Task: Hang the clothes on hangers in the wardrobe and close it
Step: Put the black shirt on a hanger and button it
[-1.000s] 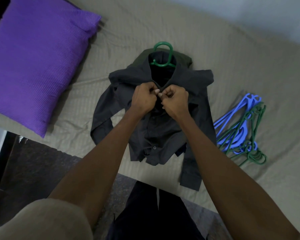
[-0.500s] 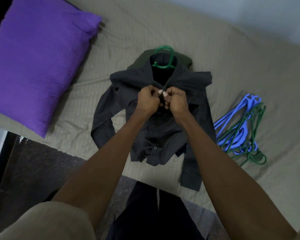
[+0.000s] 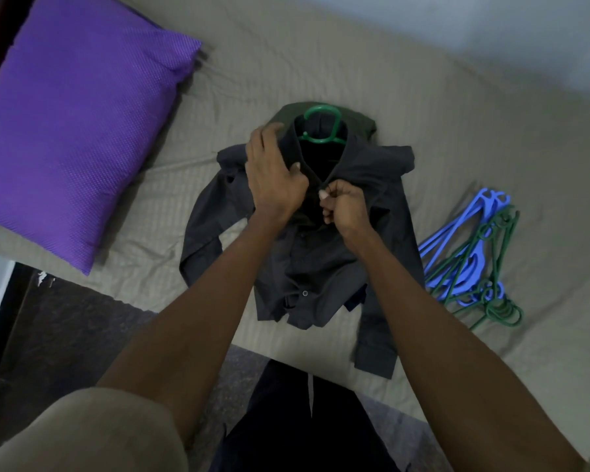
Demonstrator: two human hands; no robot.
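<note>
We look down on a bed [image 3: 406,90] with a taupe sheet. A dark grey shirt [image 3: 324,253] lies flat on it, collar away from us, sleeves spread to both sides. A green hanger [image 3: 322,129] sits inside the collar; only its hook shows, above the neckline. A second garment, olive [image 3: 361,122], lies partly under the collar.

Left hand [image 3: 275,175]: laid over the shirt's left shoulder beside the collar, fingers fairly straight and slightly apart, thumb toward the placket. We cannot tell whether it pinches any cloth.

Right hand [image 3: 343,207]: fingers curled together, clamped on the placket just below the collar opening.

The two hands are close but not touching.

To the right of the shirt, apart from it, lies a heap of spare hangers [image 3: 470,257], blue and green, tangled. A purple pillow [image 3: 72,124] lies far left on the bed.
</note>
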